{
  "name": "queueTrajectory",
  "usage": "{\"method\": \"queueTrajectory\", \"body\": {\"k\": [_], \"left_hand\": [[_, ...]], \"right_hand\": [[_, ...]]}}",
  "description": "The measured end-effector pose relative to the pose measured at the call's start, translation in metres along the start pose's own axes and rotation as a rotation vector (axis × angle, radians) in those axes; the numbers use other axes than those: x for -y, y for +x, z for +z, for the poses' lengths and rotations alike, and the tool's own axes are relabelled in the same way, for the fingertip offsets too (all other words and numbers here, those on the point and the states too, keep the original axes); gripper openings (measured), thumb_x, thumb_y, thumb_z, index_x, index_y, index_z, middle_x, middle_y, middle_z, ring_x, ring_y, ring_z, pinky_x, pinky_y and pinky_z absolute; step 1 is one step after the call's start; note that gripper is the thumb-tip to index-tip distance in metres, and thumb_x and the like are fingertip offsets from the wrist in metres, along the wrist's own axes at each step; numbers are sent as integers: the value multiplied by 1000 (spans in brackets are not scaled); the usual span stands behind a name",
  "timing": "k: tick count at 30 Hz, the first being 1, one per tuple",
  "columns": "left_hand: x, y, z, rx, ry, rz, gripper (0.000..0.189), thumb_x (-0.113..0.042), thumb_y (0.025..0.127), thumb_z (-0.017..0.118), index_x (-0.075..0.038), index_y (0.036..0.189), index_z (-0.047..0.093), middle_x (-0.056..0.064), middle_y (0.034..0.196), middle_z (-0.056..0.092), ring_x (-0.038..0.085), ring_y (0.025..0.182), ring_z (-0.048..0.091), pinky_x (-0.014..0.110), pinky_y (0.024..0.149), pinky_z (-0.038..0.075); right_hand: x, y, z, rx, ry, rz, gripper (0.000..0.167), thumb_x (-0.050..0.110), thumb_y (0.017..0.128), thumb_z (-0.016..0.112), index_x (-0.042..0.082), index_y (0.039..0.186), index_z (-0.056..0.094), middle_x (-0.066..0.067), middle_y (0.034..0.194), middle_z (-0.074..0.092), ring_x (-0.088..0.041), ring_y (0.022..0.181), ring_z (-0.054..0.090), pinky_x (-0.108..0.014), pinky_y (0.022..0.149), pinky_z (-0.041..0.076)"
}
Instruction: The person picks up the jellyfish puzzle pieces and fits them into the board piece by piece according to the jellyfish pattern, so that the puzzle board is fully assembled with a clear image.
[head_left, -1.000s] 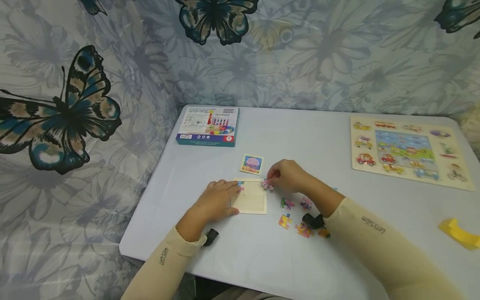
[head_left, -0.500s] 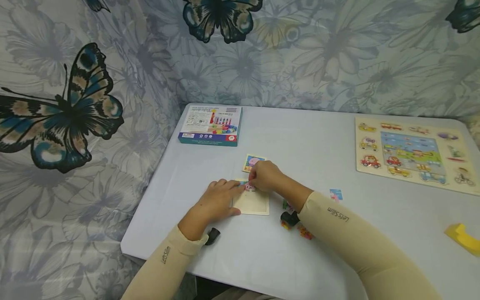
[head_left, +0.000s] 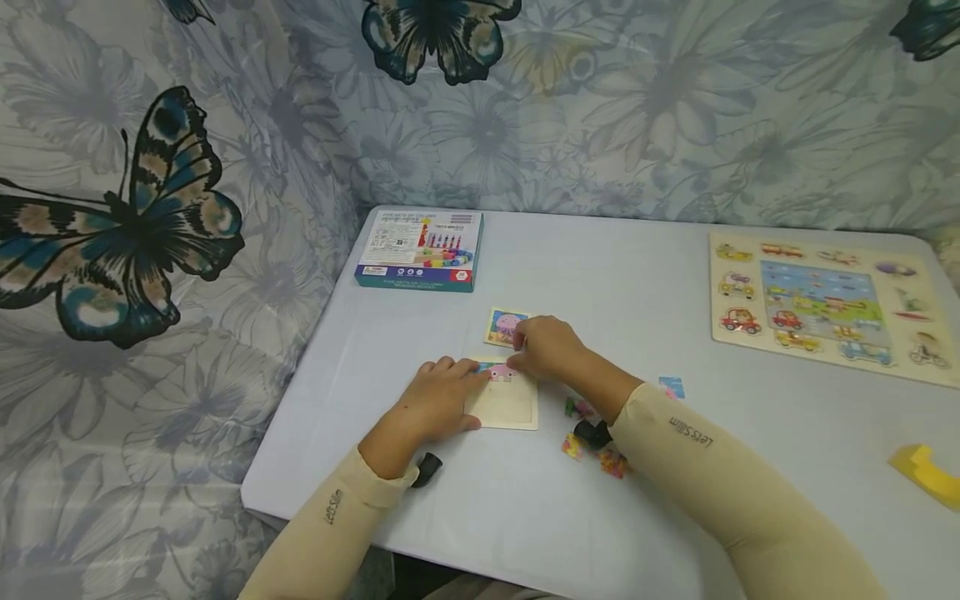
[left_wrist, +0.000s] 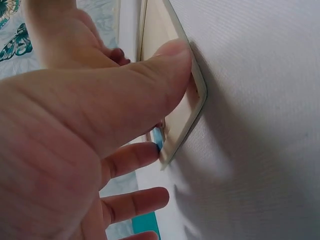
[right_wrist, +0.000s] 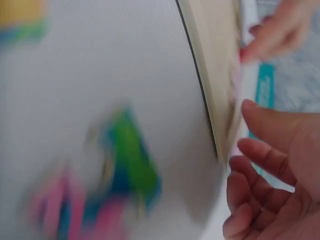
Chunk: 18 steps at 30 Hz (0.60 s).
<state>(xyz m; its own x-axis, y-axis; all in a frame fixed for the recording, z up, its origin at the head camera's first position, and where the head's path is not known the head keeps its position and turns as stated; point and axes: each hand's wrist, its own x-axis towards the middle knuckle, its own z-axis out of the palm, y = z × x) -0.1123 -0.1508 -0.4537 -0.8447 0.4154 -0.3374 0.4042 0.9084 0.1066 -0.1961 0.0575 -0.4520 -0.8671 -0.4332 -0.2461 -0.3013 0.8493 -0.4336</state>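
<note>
Resting at the left edge of the wooden tray (head_left: 501,410) on the desk (head_left: 480,492), the left hand (head_left: 433,402) has a spread grip, its thumb on the tray's rim and its fingers fairly straight. Over the tray's far right corner, beside the pink-and-blue puzzle pieces (head_left: 501,374) set along its far side, the right hand (head_left: 551,348) has a loose grip, thumb and index finger parted with nothing visible between them. Just beyond the tray lies a picture card (head_left: 499,327), and loose pieces (head_left: 572,447) lie to its right
</note>
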Motion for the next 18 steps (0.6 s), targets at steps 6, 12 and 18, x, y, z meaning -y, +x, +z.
{"method": "queueTrajectory", "body": {"k": [6,12,18], "left_hand": [[-3,0,-1,-10,-34,13,80,-47,87,79,-27,156,45,0,157,45,27,137,44,50,115,35],[-1,-1,-3,-14,-99,10,81,-44,85,82,-25,155,47,1,157,44,26,139,40,49,118,31],[1,2,-2,-29,-104,14,79,-47,85,82,-24,153,49,1,156,43,26,140,39,49,120,29]], "right_hand": [[-54,-42,-27,-17,59,100,29,25,91,76,7,114,72,-15,110,68,-31,100,61,-48,89,50],[-115,-90,-48,58,62,206,36,24,91,76,8,122,70,-22,124,63,-31,98,60,-48,83,53],[-142,-120,-46,70,33,240,35,24,88,80,4,115,70,-22,118,62,-35,102,57,-55,91,51]]}}
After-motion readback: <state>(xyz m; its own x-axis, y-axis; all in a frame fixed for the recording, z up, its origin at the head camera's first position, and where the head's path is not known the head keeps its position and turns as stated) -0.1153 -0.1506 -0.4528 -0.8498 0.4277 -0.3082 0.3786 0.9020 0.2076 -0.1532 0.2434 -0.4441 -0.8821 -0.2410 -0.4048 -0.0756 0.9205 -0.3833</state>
